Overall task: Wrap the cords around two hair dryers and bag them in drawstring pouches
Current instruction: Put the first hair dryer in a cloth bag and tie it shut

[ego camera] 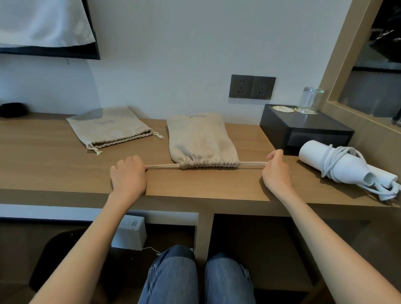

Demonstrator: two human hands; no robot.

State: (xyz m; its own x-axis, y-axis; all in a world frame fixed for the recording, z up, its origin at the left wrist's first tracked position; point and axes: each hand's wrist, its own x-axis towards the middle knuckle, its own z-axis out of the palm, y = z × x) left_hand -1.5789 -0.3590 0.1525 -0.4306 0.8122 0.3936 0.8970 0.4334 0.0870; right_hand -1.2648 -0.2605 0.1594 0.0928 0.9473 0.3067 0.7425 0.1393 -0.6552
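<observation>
The left hand (128, 174) and right hand (276, 168) are each pinching a cream drawstring, fingers clamped, the gathered beige cloth pouch (201, 140) lying between them.

Middle pouch (202, 138) & left pouch (109, 128): beige, plain, faint grey print near top. Drawstrings (163, 166) cream. Hair dryer (312, 152) & cord (326, 166) white. Surface (47, 160) light brown, wood grain. Box (309, 130) black; sockets (252, 87) dk grey; wall (176, 48) white. Jeans (174, 280) blue.
</observation>
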